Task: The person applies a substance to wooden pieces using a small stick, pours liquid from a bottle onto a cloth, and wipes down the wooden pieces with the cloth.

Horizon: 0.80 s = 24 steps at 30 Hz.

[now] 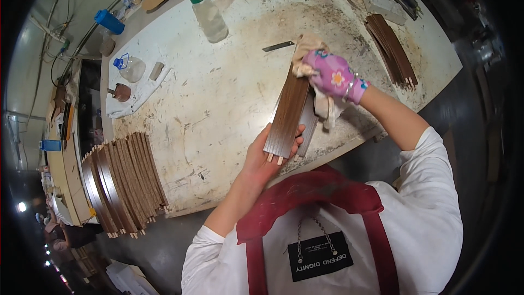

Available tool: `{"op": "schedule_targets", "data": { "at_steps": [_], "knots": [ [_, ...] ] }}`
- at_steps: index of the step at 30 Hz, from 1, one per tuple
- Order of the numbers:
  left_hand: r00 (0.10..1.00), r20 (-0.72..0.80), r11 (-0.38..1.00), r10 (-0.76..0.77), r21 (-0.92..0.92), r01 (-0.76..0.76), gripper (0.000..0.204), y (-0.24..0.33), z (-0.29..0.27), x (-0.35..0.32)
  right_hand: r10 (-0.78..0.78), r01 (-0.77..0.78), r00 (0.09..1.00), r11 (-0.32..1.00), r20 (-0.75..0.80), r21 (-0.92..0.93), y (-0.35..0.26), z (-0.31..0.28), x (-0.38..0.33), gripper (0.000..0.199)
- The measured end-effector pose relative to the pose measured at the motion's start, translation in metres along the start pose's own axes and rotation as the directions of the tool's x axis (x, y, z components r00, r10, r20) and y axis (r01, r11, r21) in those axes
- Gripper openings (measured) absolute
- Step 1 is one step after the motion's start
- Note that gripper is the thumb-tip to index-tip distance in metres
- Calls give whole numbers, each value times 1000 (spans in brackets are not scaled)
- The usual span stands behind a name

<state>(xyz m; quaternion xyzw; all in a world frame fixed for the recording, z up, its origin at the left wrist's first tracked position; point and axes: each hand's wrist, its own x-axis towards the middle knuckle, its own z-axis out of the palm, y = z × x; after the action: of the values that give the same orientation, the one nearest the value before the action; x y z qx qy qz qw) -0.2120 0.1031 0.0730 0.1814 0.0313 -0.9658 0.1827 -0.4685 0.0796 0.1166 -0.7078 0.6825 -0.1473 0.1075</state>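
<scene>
My bare left hand (pixel 258 154) grips the near end of a dark brown wooden board (pixel 287 114), its fingers curled round the edge. Two pale dowels stick out of that end. My right hand (pixel 334 78), in a pink-purple flowered glove, presses a beige cloth (pixel 308 46) onto the board's far end, and part of the cloth hangs down on the right. The cloth covers the far tip. Beneath and to the right of the board, a second greyish board (pixel 309 127) shows in part, also with a dowel at its near end.
A row of brown boards (pixel 128 177) with dowels stands at the table's left edge. More boards (pixel 394 49) lie at the right. A clear bottle (pixel 209 19), a dark flat blade (pixel 278 46), a jug (pixel 131 68) and a small brown pot (pixel 121 93) on white cloth are on the worktable (pixel 207 109).
</scene>
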Motion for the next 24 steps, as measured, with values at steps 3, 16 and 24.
{"op": "schedule_targets", "data": {
  "at_steps": [3,16,24],
  "knots": [
    [1000,12,1000,17,1,-17,50,-4,7,2,-1,-3,999,996,-43,-92,21,-3,8,24],
    [995,-55,996,84,27,-82,46,-8,15,6,102,-107,993,992,-66,-65,12,-22,15,21],
    [954,-266,974,140,209,-84,45,-10,7,7,-340,320,938,924,64,210,-64,-2,-48,15]
  ]
}}
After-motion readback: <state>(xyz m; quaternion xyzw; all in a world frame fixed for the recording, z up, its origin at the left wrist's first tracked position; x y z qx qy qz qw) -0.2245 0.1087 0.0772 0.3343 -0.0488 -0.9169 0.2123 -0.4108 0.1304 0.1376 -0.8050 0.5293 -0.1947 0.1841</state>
